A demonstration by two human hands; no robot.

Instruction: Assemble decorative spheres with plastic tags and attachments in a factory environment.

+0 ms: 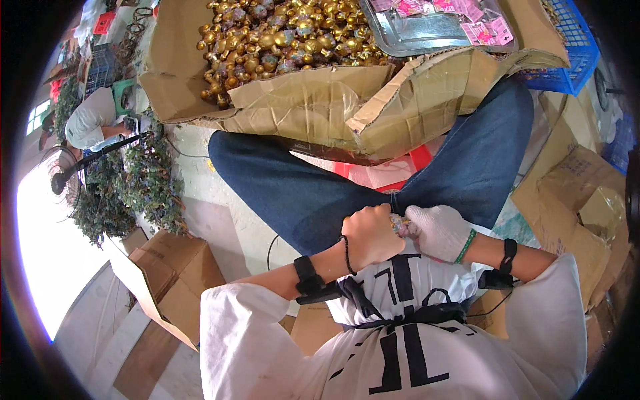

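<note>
Close to my lap, both hands are closed around a small pinkish, glittery trinket (402, 226); its exact kind is hard to make out. My left hand (373, 233) is bare and curled into a fist at the trinket's left side. A white knitted glove covers my right hand (438, 232), whose thumb and fingers press on the trinket from the right. Beyond my knees a cardboard box (300, 103) holds a heap of shiny gold trinkets (280, 43), some with pinkish glittery parts. A metal tray (427, 37) rests over the box's right side, with pink printed cards (490, 32) on it.
A blue plastic basket (567, 53) stands right of the box. Under it shows a red stool (383, 172). Open cartons lie at left (170, 273) and right (580, 193). At far left are a fan (60, 181), piled artificial greenery (150, 180) and another person (93, 120).
</note>
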